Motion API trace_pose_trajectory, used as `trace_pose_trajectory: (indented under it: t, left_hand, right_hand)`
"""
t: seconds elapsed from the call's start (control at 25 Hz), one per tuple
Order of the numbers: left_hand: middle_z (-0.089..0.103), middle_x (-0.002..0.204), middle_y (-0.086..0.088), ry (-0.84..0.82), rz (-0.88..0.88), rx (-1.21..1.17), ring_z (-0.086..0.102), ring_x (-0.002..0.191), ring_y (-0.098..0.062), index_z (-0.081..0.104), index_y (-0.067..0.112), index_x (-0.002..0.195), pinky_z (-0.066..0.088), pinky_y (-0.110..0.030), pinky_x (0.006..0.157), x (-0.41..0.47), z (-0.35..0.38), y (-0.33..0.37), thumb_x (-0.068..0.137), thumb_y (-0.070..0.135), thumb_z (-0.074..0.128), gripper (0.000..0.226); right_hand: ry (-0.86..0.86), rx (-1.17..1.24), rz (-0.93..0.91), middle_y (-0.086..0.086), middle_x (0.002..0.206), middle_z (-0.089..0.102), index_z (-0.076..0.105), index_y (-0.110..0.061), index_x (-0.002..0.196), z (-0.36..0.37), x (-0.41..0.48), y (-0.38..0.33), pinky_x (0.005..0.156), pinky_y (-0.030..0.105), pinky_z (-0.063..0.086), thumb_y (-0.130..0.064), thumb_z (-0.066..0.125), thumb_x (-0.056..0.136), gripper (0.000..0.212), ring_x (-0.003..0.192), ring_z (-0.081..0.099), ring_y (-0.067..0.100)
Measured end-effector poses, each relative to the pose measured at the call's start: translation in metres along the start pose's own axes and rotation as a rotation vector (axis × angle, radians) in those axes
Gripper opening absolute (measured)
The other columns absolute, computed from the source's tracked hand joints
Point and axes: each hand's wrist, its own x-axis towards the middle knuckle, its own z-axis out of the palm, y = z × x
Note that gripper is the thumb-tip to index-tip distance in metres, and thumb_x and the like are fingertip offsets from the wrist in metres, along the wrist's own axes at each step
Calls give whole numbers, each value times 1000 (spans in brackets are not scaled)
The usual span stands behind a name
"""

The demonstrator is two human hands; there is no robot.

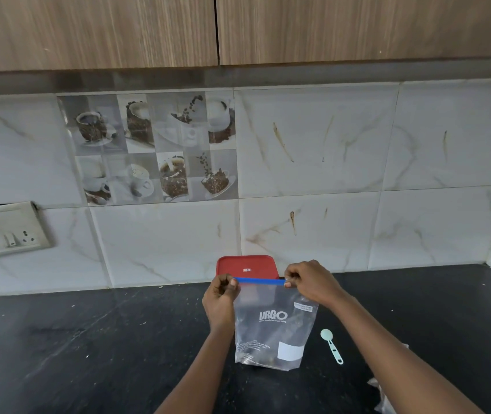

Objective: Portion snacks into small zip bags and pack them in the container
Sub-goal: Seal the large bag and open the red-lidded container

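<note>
Black stone counter (88, 339) runs along a wall of pale marble-look tiles (313, 144), one panel printed with coffee cups, under brown wooden cabinets (88, 28). A socket plate (8, 231) sits low on the wall at the far left.

Near the middle of the counter, a person holds a clear zip bag (274, 324) upright, printed side toward the camera. Its blue zip strip (259, 281) is stretched level between the two hands. The left hand (219, 297) pinches the strip's left end between thumb and curled fingers. The right hand (313, 282) pinches the right end the same way. Each grip is clamped on the bag's top edge. Whether the bag's bottom rests on the counter or hangs just above it cannot be told.

A few dark bits show low inside the bag, too blurred to name. Most of the bag looks flat and unfilled.

Directly behind the bag, against the wall, stands the container (247, 265), with only its red lid visible and apparently closed. A pale green measuring spoon (331, 345) lies on the counter just right of the bag, bowl pointing away. Some crumpled clear plastic (384, 395) shows at the lower right edge, perhaps more bags.

The work seems to be at an early point. This bag holds a small portion at most, and the hands are placed to work its zip, though open or sealed cannot be told. No bag is seen packed, and the container would need its lid off first.
</note>
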Motion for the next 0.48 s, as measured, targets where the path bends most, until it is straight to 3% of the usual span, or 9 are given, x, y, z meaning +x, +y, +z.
trace_pose_trajectory:
  t: [0.12,0.16,0.2,0.24,0.32,0.4,0.48]
  left_hand:
    - [55,74,-7,-35,13,-15,52,71,-18,59,11,79,48,-36,80,-1,-2,-4,91,2,57,15]
    - [57,80,-6,-67,1,-26,57,77,-18,58,14,87,48,-37,83,-2,-6,-8,92,13,58,5]
    - [61,89,-4,-101,-20,-18,61,86,-18,56,18,98,49,-36,87,-3,-12,-12,90,26,62,13]
    - [63,100,-2,-144,-46,21,63,95,-18,53,20,110,49,-34,90,-4,-20,-20,81,41,66,39]
    - [64,112,-2,-226,-152,95,64,103,-15,45,18,123,52,-27,85,-9,-40,-35,56,58,76,84]
    - [63,113,-4,-285,-257,128,65,99,-16,42,16,125,56,-24,74,-18,-58,-53,53,54,84,93]
    - [63,113,-5,-333,-342,193,65,99,-18,40,14,127,56,-24,72,-26,-70,-72,69,26,82,73]
  right_hand:
    - [-48,189,2,-2,86,68,62,-21,86,-3,0,8,74,25,44,-20,71,80,11,83,62,17]
    - [-57,305,23,-5,93,67,60,-24,99,-2,-1,15,82,24,46,-22,78,74,31,90,63,14]
    - [-56,431,53,-8,103,64,54,-26,114,0,-6,23,90,24,45,-24,84,67,55,98,61,10]
    - [-32,552,91,-9,114,59,44,-27,126,6,-13,31,96,25,42,-23,87,62,77,108,56,8]
    - [11,818,187,-2,131,47,28,-21,138,32,-29,54,101,27,36,-9,87,60,99,125,44,13]
    - [-62,994,318,8,140,40,21,-14,141,67,-48,70,98,29,35,7,83,60,104,134,36,23]
    - [-170,1028,402,10,143,39,22,-12,140,103,-63,73,96,26,36,14,79,60,102,137,33,26]
